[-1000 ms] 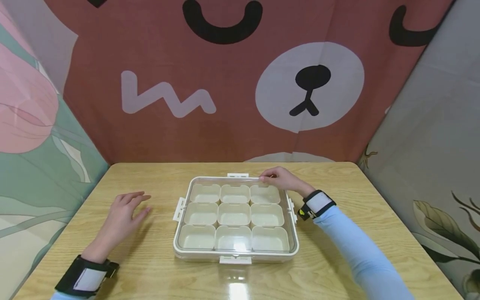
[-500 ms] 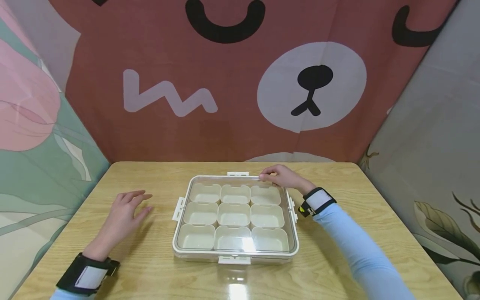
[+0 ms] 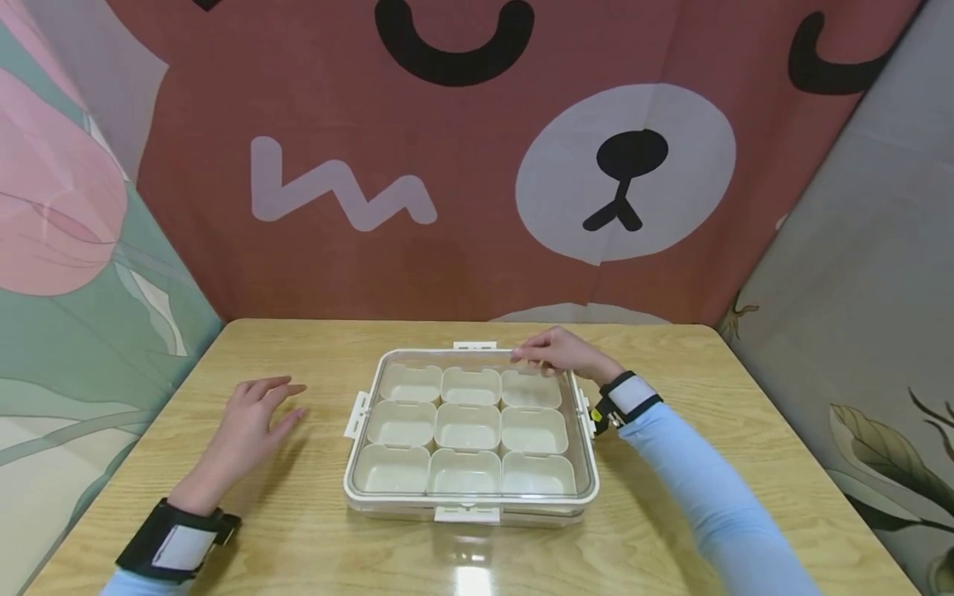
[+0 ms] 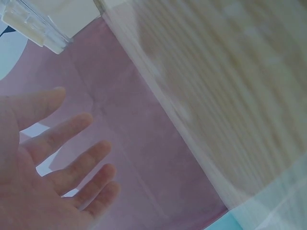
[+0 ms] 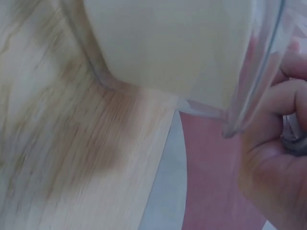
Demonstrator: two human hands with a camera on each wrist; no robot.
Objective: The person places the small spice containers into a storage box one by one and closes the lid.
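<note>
A clear storage box with a transparent, white-rimmed lid sits mid-table. Through the lid show several cream compartment cups in rows. At the far right corner, my right hand pinches the lid's rim between thumb and curled fingers; in the right wrist view that hand is close against the clear rim, its fingertips partly hidden. My left hand hovers to the left of the box, touching nothing. In the left wrist view the same hand has relaxed, spread fingers.
White clips stick out on the box's sides, among them a front clip and a left clip. The wooden table ends at a printed cloth backdrop, with patterned cloths on both sides.
The lid's right side has shifted slightly outward and up from the box, with my right hand still at its far corner. My left hand stays nearly still; the head view drifts slightly.
</note>
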